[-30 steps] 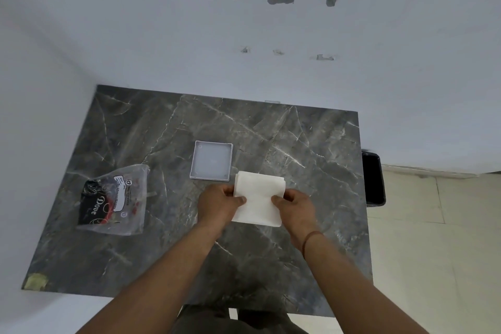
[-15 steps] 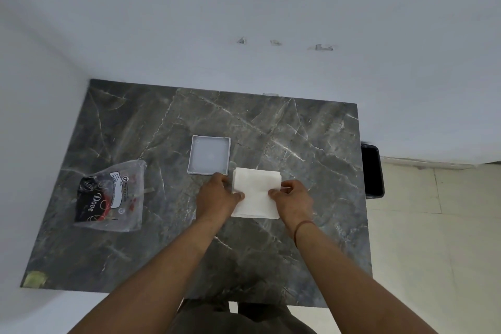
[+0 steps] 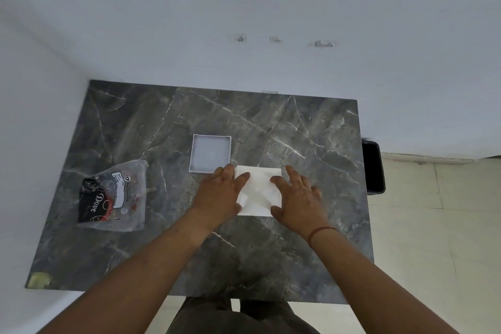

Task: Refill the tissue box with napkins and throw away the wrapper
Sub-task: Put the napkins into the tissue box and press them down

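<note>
1. Looking down at the grey marble table [image 3: 130, 247], you see a white stack of napkins [image 3: 259, 192] lying flat near its middle, square in outline, with soft creases running across the top sheet.
2. Your left hand [image 3: 217, 195] lies palm down over the stack's nine o'clock edge, fingers spread and flat, not closed around anything; the thumb rests on the top sheet.
3. Your right hand [image 3: 298, 198] lies palm down at the stack's three o'clock edge, fingers splayed wide, thumb at the near corner. It too is open; you cannot tell from this view whether the fingertips press the paper or only touch it.
4. The tissue box [image 3: 211, 154] sits just beside the stack at about eleven o'clock from it. It is a shallow square tray, pale grey-white, with a thin raised rim and nothing visible inside. Your left fingertips reach its near right corner.
5. The wrapper [image 3: 113, 196] lies well apart at nine o'clock from the stack, toward the table's left edge. It is clear crinkled plastic with a black and red printed panel reading "Dove" and a white label.
6. A black bin [image 3: 374, 168] stands on the floor against the table's three o'clock edge.
7. A red thread [image 3: 321, 231] circles your right wrist.
</note>
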